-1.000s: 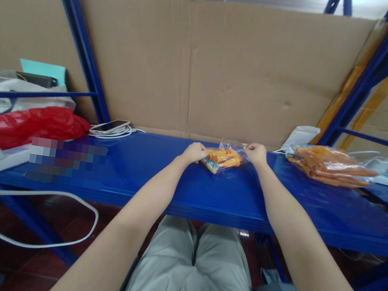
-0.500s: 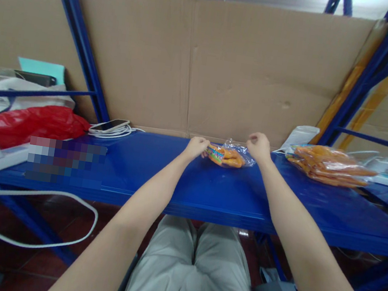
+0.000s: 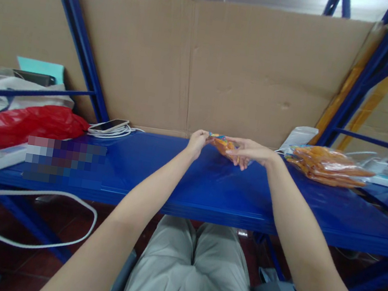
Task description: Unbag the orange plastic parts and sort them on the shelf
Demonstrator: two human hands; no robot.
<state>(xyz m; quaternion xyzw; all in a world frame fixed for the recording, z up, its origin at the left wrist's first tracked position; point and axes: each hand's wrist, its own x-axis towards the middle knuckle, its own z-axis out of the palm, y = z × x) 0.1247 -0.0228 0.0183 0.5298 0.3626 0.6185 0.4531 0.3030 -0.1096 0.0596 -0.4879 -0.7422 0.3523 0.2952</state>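
Note:
Over the blue shelf, my left hand (image 3: 198, 142) pinches the labelled end of a clear plastic packet with orange contents (image 3: 222, 145). Colourful print shows on its label. My right hand (image 3: 247, 152) is closed around the packet's other end, some fingers above it and some below. The palm and fingers hide much of the packet, and I cannot make out what the orange contents are. Further right, a stack of similar orange packets (image 3: 325, 166) lies on the shelf, apart from my right hand.
A blue metal shelf (image 3: 146, 172) stretches before me, with a cardboard panel (image 3: 226, 72) behind it. At left are a phone (image 3: 111, 125), a coiled white cable (image 3: 115, 132) and a red plastic bag (image 3: 29, 123). Another white cable (image 3: 55, 244) loops below the shelf's front edge.
My right hand has moved left and down onto the packet, its fingers now around it. The packet's labelled end has risen with my left hand. A dark shape has appeared at the upper left.

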